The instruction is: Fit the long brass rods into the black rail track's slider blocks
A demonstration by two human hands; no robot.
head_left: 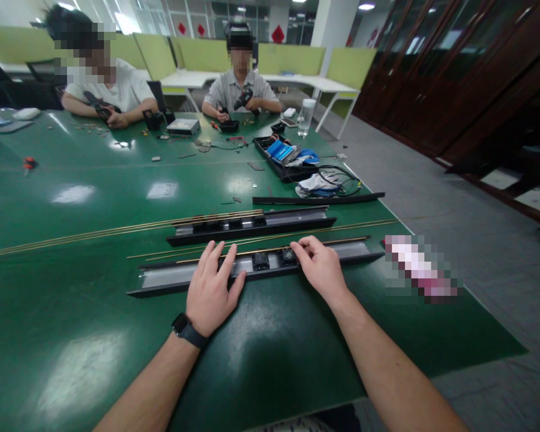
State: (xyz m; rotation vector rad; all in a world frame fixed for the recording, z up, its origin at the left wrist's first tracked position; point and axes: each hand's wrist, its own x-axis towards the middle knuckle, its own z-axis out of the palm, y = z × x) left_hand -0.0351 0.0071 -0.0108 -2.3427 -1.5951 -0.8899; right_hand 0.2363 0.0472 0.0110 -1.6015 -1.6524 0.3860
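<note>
Brass-coloured rod at the long black channel

Head view: at the centre of the frame, a thin brass-coloured rod (252, 252) runs along the far edge of a long black channel with a pale grey inside (162, 278). Two small black square blocks sit inside the channel, right of centre. The right hand (321, 270) has thumb and fingertips pressed together, apparently pinching the rod beside the right-hand block; the left hand (211, 294) lies across the channel, fingers spread. The step in hand looks like guiding the rod into line; the next move calls for a steady channel and a light pinch, since so thin a rod could bend.

Just behind, loose brass-coloured rods (351, 227) and a second black channel (252, 231) crowd the far side. At upper right of centre are a black tray (300, 174) and white-and-blue gloves (319, 185); two co-workers sit across the green table (274, 360).
</note>
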